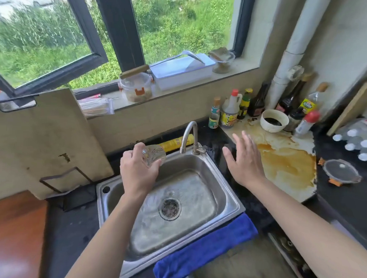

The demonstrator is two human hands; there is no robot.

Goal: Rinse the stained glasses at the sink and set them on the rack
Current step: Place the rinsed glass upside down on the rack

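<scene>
My left hand (138, 171) grips a clear glass (155, 155), tipped on its side with its mouth toward the tap, above the back left of the steel sink (230, 197). The curved tap (188, 136) stands just right of the glass; no water stream is visible. My right hand (244, 159) hovers open, fingers spread, above the sink's right rim and the dark counter, holding nothing. A black wire rack (65, 184) sits on the counter left of the sink, against a leaning board.
A blue cloth (205, 250) hangs over the sink's front edge. An orange-brown spill (287, 166) covers the light board at right, with a white bowl (273, 120), sauce bottles (231, 112), a lidded container (342, 171) and bottle caps nearby. The window sill holds boxes.
</scene>
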